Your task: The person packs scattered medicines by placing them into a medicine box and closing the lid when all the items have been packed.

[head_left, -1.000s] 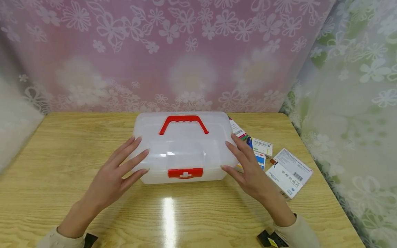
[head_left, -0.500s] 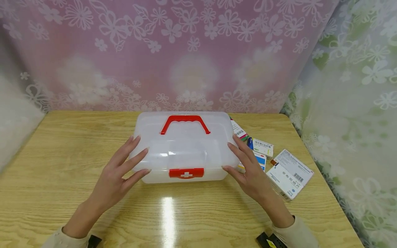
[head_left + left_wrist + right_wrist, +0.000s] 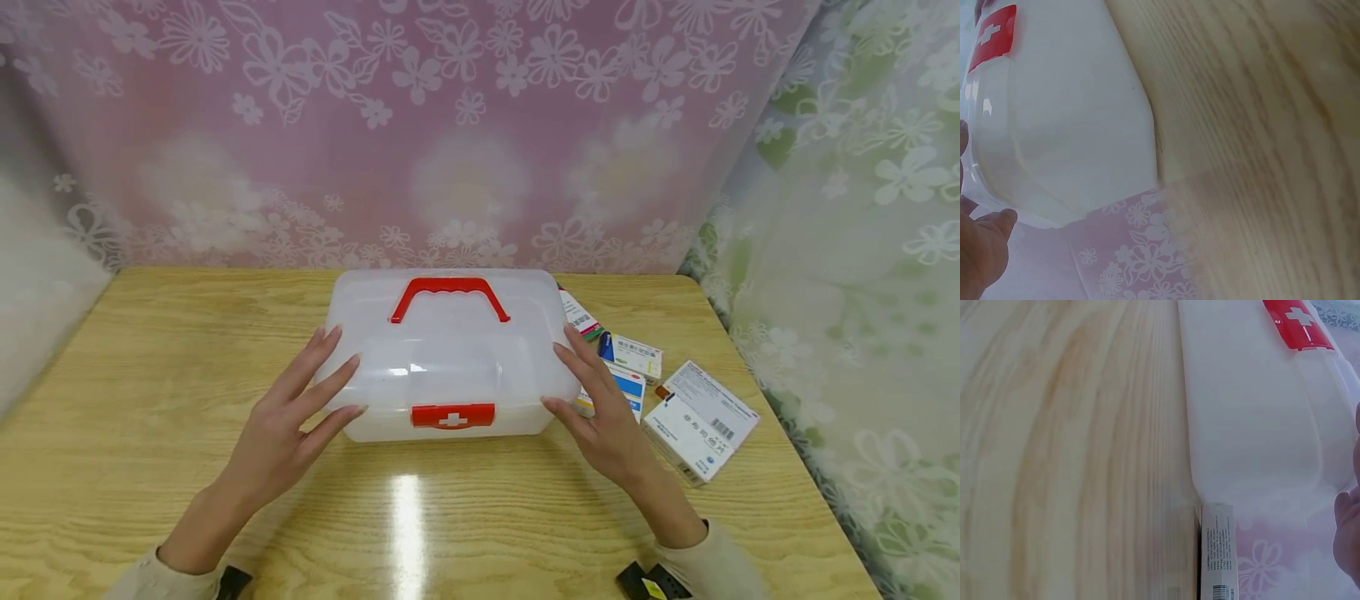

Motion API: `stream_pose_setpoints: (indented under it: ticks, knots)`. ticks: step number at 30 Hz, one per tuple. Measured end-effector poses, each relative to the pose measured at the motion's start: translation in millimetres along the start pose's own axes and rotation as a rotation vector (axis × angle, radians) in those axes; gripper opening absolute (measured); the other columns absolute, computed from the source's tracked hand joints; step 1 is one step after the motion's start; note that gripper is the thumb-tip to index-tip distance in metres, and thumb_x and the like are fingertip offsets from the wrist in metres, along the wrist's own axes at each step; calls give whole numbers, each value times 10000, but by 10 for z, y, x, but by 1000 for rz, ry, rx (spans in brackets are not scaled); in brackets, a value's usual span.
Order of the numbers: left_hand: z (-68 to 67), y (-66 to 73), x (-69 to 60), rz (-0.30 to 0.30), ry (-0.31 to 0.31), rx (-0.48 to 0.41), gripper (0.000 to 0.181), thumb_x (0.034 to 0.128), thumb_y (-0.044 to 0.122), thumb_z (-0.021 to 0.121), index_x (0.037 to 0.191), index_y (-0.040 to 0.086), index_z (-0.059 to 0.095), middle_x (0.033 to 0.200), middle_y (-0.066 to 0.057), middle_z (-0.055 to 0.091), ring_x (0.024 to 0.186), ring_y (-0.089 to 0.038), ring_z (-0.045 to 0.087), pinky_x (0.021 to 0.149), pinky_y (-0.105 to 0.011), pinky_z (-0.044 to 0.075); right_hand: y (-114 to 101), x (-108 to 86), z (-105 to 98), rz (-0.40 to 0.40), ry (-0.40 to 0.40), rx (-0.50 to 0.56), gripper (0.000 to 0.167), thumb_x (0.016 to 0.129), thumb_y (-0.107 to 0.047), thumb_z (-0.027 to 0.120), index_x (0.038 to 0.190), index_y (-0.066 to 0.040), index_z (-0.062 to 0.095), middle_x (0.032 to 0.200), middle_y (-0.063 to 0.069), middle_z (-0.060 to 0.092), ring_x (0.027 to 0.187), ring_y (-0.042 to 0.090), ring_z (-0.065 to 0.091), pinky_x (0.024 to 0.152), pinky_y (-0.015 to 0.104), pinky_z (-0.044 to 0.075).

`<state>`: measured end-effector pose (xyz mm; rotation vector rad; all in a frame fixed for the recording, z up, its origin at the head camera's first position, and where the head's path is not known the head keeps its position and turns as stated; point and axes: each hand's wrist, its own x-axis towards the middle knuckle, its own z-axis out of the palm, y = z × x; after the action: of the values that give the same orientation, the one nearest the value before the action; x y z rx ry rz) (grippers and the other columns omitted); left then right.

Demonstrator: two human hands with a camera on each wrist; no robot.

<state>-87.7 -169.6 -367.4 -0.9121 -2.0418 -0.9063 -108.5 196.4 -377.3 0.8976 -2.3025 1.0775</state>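
A translucent white box (image 3: 450,358) with a closed lid stands at the middle of the table, its red handle (image 3: 450,285) lying flat on top and a red latch with a white cross (image 3: 453,416) at the front. At its left end my left hand (image 3: 277,429) rests with spread, nearly straight fingers; the thumb is near the front corner. My right hand (image 3: 607,425) lies the same way against the right end. In the left wrist view the box's side (image 3: 1072,112) and part of the left hand (image 3: 985,250) show; the right wrist view shows the box's side (image 3: 1247,412) too.
Right of the box lie several medicine boxes: a white one (image 3: 701,421) nearest the table's right side, a smaller white and yellow one (image 3: 633,357), and others partly behind my right hand. A pink floral curtain (image 3: 465,150) hangs behind the wooden table (image 3: 172,358).
The hands and box keep nearly the same places, with only a slight shift in the view. The lid, handle and latch look unchanged.
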Motion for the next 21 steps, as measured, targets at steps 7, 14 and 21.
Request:
stream_pose_setpoints:
  ticks: [7,14,21]
  knots:
    - [-16,11,14,-12,-15,19,499,962,401,551,1230,-11,633,1353,-262,478,1258,-451,416,1066,-288,343,-22,-12,-11,86,-32,27,571,931,-312,631,1429,-112,436,1537,77,283,1395,271,265,1107,296,284]
    - [-48,30,49,-11,-10,29,499,964,400,550,1220,-19,637,1351,-255,484,1249,-446,429,1052,-262,357,-77,5,-15,116,-13,42,591,893,-193,694,1426,-117,449,1531,61,301,1389,259,281,1087,264,307]
    - [-98,57,138,-32,-14,28,512,958,419,553,1222,-12,639,1345,-238,499,1246,-425,445,1010,-197,387,-138,50,-55,133,22,48,592,887,-170,702,1422,-107,456,1515,51,336,1380,252,302,1083,260,313]
